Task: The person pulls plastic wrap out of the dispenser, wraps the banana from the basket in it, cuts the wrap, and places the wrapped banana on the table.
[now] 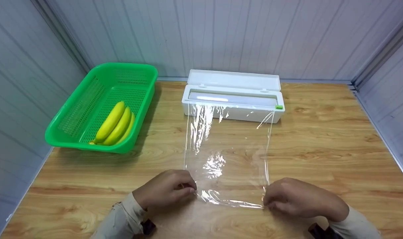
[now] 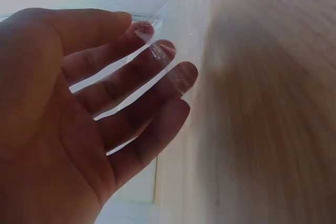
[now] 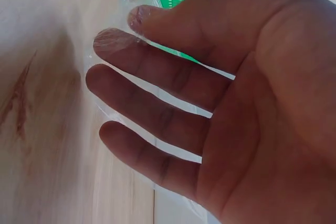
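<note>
A sheet of clear plastic wrap (image 1: 228,156) stretches over the table from a white wrap dispenser (image 1: 233,114). At the sheet's near left corner my left hand (image 1: 168,189) pinches the edge between thumb and fingers. My right hand (image 1: 297,199) pinches the near right corner the same way. In the left wrist view the film (image 2: 189,19) clings over the fingertips of the left hand (image 2: 100,93). Film also lies across the thumb and index fingertip of the right hand (image 3: 210,87) in the right wrist view. The dispenser's lid (image 1: 234,79) is raised at the back.
To the left stands a green plastic basket (image 1: 52,137) with a bunch of bananas (image 1: 113,124) inside. A small green slider (image 1: 279,107) sits at the dispenser's right end. Panelled walls (image 1: 221,36) bound the wooden table (image 1: 334,139) at the back and sides.
</note>
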The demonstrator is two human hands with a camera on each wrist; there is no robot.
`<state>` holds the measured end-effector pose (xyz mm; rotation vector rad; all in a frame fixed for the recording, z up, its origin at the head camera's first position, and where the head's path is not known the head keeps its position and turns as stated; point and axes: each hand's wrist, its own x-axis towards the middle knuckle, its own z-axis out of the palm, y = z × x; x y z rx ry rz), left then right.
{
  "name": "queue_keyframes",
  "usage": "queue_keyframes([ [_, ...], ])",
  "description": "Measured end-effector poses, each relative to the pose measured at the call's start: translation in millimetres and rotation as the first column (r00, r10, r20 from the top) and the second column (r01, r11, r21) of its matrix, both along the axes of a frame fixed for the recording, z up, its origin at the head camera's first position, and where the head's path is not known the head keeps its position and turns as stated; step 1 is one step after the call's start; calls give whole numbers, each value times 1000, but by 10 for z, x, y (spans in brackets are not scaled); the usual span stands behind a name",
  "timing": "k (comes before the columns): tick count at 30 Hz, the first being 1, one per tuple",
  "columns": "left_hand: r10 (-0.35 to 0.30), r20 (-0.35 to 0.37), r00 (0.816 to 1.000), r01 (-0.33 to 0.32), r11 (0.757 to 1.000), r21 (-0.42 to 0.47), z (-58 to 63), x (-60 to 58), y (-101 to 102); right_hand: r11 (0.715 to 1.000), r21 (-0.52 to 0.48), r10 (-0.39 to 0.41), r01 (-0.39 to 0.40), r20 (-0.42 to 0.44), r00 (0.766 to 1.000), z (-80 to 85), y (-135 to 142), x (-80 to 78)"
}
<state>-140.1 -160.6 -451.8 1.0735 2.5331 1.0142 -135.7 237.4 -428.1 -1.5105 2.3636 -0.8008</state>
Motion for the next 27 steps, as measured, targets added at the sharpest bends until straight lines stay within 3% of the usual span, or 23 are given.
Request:
queue_keyframes([
  [3,18,12,1000,-18,1000,21,9,-4,-5,999,-33,16,-16,14,1000,20,11,-19],
  [6,37,-12,999,-37,999,29,29,-2,-12,999,-48,7,-3,80,997,58,30,-42],
  [10,81,-42,996,-78,995,58,40,-14,-24,993,-29,-113,117,114,987,108,45,-104],
  [13,145,-58,988,-139,986,88,50,-51,-40,963,-15,-266,268,74,961,132,60,-205],
  [16,224,-46,974,-217,968,123,92,-142,-58,908,-27,-417,418,42,908,151,76,-352],
  [22,359,13,933,-357,919,166,185,-466,-48,752,-99,-654,652,18,756,172,105,-675],
  [24,407,48,912,-409,896,171,207,-600,-16,700,-107,-707,706,36,707,169,123,-773],
  [27,486,135,864,-504,842,192,224,-820,75,630,-89,-767,771,80,636,147,147,-920],
])
